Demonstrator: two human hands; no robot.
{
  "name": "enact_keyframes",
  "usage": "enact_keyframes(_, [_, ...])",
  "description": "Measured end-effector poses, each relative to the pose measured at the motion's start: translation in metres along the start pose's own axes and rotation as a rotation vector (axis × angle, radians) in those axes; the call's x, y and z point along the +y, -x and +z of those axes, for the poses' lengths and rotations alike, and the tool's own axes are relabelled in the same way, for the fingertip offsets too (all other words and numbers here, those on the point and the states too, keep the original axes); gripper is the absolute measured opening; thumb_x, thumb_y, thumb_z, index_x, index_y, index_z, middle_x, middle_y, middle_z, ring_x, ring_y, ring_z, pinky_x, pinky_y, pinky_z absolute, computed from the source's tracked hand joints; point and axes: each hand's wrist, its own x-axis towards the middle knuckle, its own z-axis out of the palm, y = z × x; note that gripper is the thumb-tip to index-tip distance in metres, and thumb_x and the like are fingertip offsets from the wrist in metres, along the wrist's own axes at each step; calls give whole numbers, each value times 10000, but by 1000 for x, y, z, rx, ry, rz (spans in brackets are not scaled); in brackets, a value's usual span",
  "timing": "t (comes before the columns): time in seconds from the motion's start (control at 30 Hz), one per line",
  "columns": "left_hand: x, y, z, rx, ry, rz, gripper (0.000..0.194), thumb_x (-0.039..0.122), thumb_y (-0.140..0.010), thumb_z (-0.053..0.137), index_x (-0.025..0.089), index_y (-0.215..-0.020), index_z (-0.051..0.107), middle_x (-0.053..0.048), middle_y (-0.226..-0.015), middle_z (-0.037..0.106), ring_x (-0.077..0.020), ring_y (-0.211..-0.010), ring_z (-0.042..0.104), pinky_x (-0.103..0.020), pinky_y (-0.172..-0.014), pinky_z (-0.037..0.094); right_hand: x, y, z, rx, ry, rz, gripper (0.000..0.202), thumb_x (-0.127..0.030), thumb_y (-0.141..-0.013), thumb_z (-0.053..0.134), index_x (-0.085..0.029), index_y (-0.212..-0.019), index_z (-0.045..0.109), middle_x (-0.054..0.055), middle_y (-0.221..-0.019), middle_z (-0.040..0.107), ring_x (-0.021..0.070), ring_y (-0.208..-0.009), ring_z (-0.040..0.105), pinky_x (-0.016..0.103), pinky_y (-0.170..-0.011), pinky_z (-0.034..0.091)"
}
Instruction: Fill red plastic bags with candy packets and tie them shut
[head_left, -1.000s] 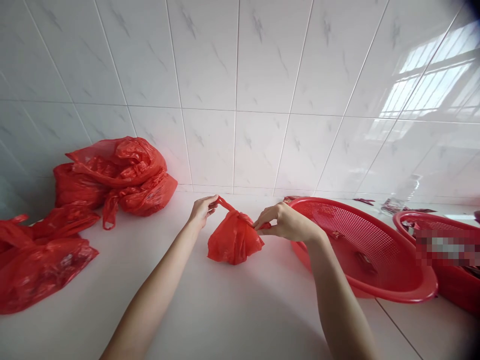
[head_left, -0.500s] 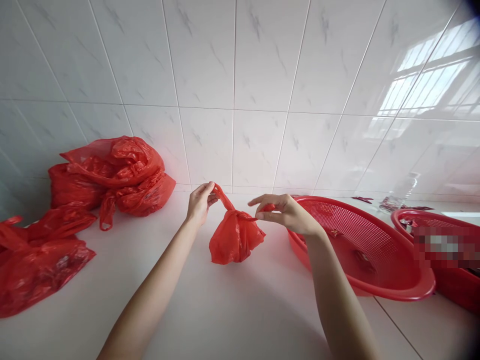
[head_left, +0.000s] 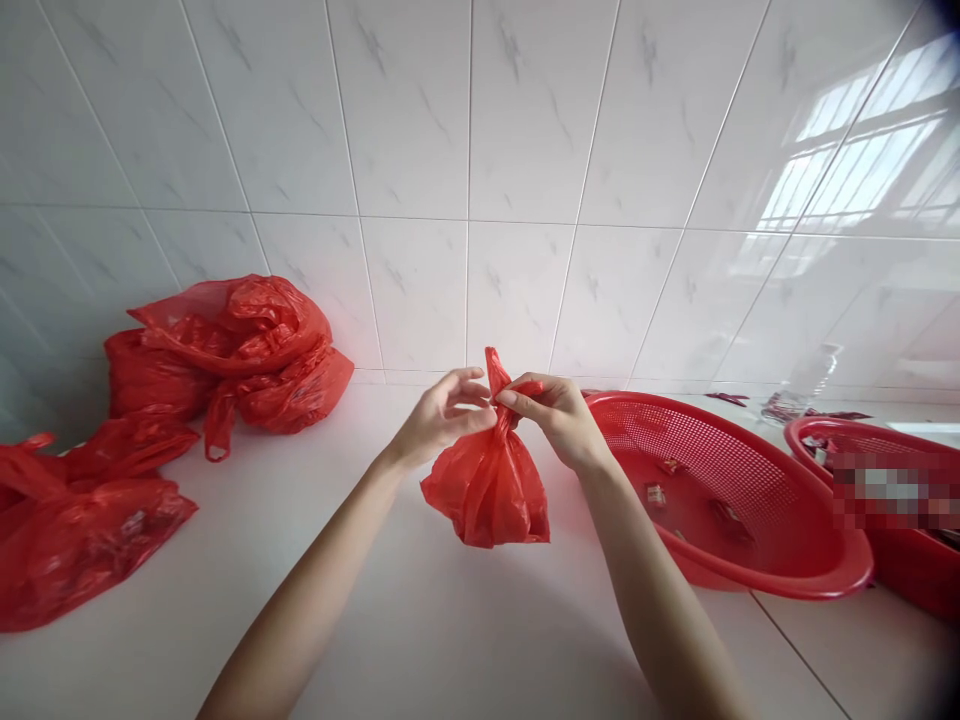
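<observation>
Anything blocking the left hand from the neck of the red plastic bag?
Nothing visible stands between the left hand and the red plastic bag; the fingers are beside its twisted neck, contact unclear. The right hand pinches that neck from the right.

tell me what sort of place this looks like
Probably a tiled indoor workspace, perhaps a kitchen or utility room: a glossy tile wall carries a barred window's reflection, a white work surface runs below it, and a red perforated basket sits on that surface.
</observation>
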Motion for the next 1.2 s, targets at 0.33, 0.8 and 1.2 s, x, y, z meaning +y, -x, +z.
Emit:
enact_keyframes(0.33, [-20,1,29,-190,31,-187,286,449,-887,650,164,-907,675,-57,-908,667,-205,-846,631,-350,-767,475,-3,3,-2,172,123,-33,225,-395,-804,767,-185,-729,739,20,-672,643,146,-662,531,306,-644,444])
enact_keyframes(0.8, [-20,-1,15,80,52,-136,320,483,-826,692,170,-794,751,-54,-753,672,-213,-733,629,-323,-663,478,6,2,-14,-14,359,60,504,-430,-688,847,-223,-1075,600,78,-1149,654,201,-917,638,337,-765,526])
enact_keyframes(1.2, [-21,-7,-3,331,17,-63,296,474,-794,745,190,-862,794,-71,-917,738,-234,-933,642,-335,-858,464,21,-2,-10,-160,529,188,330,-412,-879,596,-176,-652,564,-39,-612,487,108,-578,422,268,-560,332])
